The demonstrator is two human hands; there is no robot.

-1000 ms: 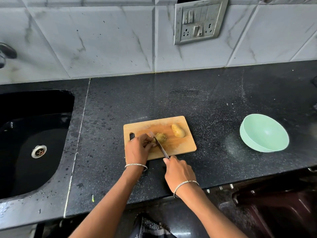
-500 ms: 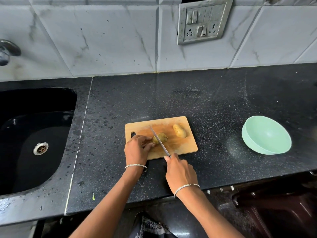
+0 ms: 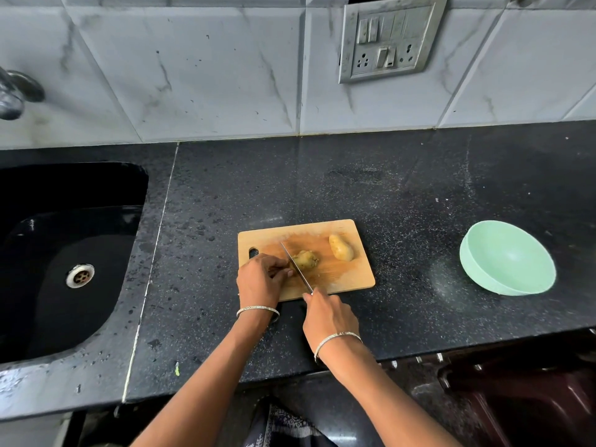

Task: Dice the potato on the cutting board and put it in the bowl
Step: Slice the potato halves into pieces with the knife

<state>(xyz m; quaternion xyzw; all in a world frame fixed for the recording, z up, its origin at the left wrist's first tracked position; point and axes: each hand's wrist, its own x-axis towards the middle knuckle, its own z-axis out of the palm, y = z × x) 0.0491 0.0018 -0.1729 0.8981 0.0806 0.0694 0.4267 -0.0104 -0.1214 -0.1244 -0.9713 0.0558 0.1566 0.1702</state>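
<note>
A wooden cutting board [image 3: 351, 279] lies on the black counter. Two potato pieces sit on it: one piece [image 3: 308, 259] in the middle and another piece [image 3: 341, 247] near the far right corner. My left hand [image 3: 260, 279] holds the left end of the middle piece with curled fingers. My right hand [image 3: 327, 317] grips the handle of a knife [image 3: 295, 265], whose blade lies across the middle piece at its left side. A mint green bowl [image 3: 506, 258] stands empty on the counter far to the right of the board.
A black sink [image 3: 64, 253] with a metal drain [image 3: 80, 275] fills the left side, a tap [image 3: 16, 91] above it. A switch panel [image 3: 387, 40] hangs on the tiled wall. The counter's front edge runs just below my wrists.
The knife blade has slid forward and farther across the middle potato piece. My left hand stays on that piece. The view has shifted slightly.
</note>
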